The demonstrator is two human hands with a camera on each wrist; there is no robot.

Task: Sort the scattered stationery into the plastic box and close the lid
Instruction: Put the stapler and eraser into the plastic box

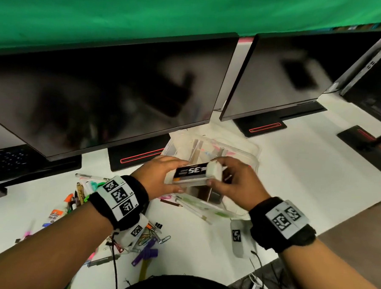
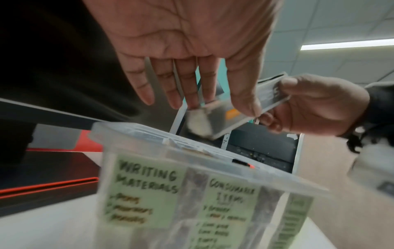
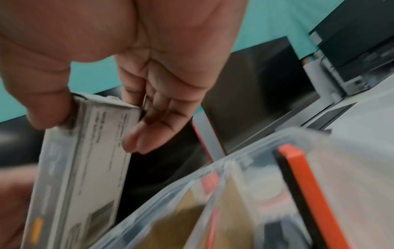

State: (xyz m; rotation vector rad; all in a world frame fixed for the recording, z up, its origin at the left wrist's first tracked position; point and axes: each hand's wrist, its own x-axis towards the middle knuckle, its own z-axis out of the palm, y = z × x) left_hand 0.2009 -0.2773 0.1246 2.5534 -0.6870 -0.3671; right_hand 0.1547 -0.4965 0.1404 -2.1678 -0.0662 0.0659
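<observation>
Right now both hands hold a small flat cardboard box [image 1: 192,173] just above the clear plastic box [image 1: 254,157]: my left hand [image 1: 161,178] pinches its left end with thumb and straight fingertips, my right hand [image 1: 236,182] wraps the right end. It looks light, stiff and a little crushable, so I judge the short ends the safest hold. Pens and clips [image 1: 149,237] lie scattered nearer me.

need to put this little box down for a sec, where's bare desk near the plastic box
Bare desk lies right of the plastic box, short of the monitor stands. Left of the box it is crowded with pens and clips.
</observation>
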